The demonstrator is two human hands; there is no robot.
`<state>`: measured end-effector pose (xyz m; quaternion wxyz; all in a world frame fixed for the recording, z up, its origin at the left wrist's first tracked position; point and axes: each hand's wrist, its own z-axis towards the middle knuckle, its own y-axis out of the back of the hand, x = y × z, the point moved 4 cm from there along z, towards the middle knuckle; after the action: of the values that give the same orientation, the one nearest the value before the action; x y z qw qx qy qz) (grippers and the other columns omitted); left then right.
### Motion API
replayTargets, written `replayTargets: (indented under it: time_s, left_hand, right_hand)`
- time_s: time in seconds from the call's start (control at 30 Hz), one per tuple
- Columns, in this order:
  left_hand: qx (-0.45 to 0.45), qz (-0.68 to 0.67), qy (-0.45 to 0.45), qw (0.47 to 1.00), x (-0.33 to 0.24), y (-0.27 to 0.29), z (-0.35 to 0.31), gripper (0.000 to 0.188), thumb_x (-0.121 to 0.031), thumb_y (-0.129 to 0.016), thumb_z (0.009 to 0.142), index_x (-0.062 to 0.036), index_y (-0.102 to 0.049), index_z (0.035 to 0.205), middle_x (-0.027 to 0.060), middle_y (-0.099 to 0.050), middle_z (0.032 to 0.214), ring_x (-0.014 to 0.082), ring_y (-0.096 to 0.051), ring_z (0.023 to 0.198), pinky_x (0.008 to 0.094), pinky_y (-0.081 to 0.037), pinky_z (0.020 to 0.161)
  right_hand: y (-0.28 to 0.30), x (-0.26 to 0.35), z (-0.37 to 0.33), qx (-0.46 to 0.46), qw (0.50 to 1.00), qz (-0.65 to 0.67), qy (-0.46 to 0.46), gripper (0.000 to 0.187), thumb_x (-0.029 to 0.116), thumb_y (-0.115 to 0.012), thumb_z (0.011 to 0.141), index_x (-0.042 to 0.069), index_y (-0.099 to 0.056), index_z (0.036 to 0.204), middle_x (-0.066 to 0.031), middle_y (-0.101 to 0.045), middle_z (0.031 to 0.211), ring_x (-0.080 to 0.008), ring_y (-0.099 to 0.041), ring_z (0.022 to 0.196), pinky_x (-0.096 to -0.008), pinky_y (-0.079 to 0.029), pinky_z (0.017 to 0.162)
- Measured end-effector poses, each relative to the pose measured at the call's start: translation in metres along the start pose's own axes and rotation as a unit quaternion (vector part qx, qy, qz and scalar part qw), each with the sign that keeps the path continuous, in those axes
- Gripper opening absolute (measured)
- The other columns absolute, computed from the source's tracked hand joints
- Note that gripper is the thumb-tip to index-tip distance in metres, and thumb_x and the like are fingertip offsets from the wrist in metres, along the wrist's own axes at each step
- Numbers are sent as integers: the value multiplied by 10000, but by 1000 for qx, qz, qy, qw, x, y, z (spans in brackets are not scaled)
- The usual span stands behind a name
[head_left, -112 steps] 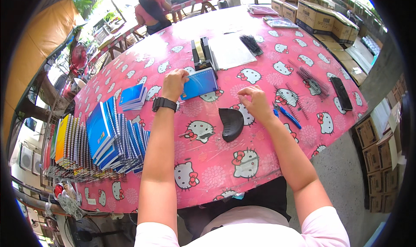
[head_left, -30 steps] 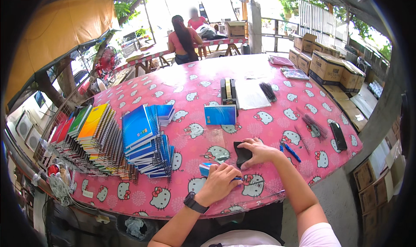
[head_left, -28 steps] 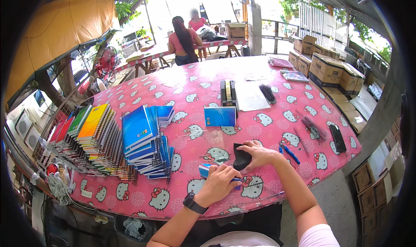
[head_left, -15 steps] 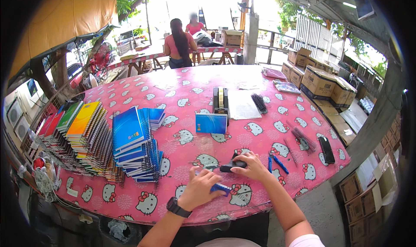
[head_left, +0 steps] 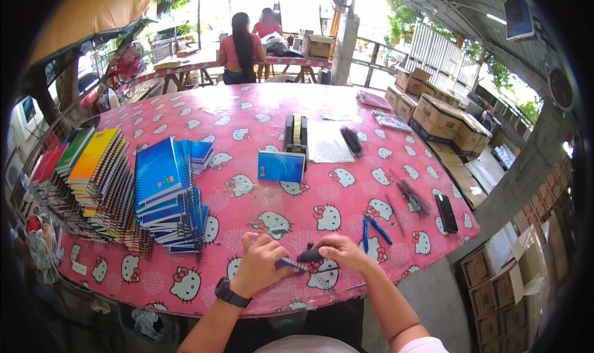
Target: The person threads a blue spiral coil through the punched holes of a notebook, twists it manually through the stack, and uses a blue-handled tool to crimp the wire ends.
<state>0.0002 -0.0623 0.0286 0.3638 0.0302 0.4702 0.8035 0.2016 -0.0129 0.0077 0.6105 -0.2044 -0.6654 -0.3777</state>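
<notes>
My left hand (head_left: 257, 263), with a dark watch on its wrist, grips a small blue notebook (head_left: 289, 264) seen mostly edge-on near the table's front. Close beside it, my right hand (head_left: 343, 252) is closed around a black rounded object (head_left: 309, 255) that touches or nearly touches the notebook; its exact kind does not show. Farther off, another blue notebook (head_left: 280, 167) is in front of a black tape dispenser (head_left: 296, 133). Blue-handled pliers (head_left: 377, 230) lie to the right of my right hand.
Stacks of blue (head_left: 162, 173), yellow (head_left: 96, 161), green and red spiral notebooks fill the table's left. Loose wire coils (head_left: 413, 197), a black phone (head_left: 445, 213) and white sheets (head_left: 327, 141) lie on the right side. Cardboard boxes (head_left: 436, 115) stand beyond. Two people are at a far table.
My right hand has moved the black object closer to the notebook in my left hand. The whole scene has shifted leftward and slightly up in the view.
</notes>
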Motion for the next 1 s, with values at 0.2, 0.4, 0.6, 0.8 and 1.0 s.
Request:
replayTargets:
  time_s: [0.2, 0.4, 0.6, 0.8, 1.0]
  left_hand:
    - [6, 31, 17, 999, 5, 2, 3, 335, -395, -755, 635, -120, -598, 744, 11, -592, 772, 196, -537, 876, 491, -237, 949]
    - [-27, 13, 18, 999, 13, 3, 0, 370, -395, -777, 610, -113, -624, 794, -2, -608, 802, 200, -542, 888, 473, -244, 952]
    - [-163, -156, 137, 965, 31, 7, -14, 825, -258, -817, 626, -111, -358, 1295, 98, -540, 1062, 225, -548, 971, 433, -336, 946]
    - [-40, -402, 213, 890, 65, -28, -29, 581, -125, -775, 704, -77, -415, 1158, 46, -517, 958, 128, -507, 867, 284, -439, 783]
    - [-52, -463, 239, 852, 66, -40, -30, 482, -171, -764, 737, -56, -426, 1061, 46, -509, 914, 114, -478, 847, 289, -430, 751]
  right_hand:
    - [-4, 17, 14, 23, 998, -65, 11, 389, 389, -607, 839, 22, -650, 959, -79, -614, 806, -128, -555, 749, -285, -442, 655]
    - [-4, 13, 27, 33, 999, -5, 24, 443, 422, -593, 850, 14, -625, 1018, -56, -612, 941, -126, -539, 871, -275, -427, 755]
    - [4, 1, 26, 44, 991, 122, 41, 535, 449, -633, 824, 14, -592, 1134, -28, -595, 969, -108, -522, 875, -249, -429, 757]
    - [1, 7, 31, 15, 998, 18, -54, 528, 423, -667, 790, 16, -604, 1121, -15, -595, 875, -62, -508, 750, -214, -430, 638]
    - [3, 2, 36, -60, 994, -58, -65, 531, 464, -575, 813, -11, -628, 1047, -15, -602, 823, -88, -533, 751, -235, -427, 685]
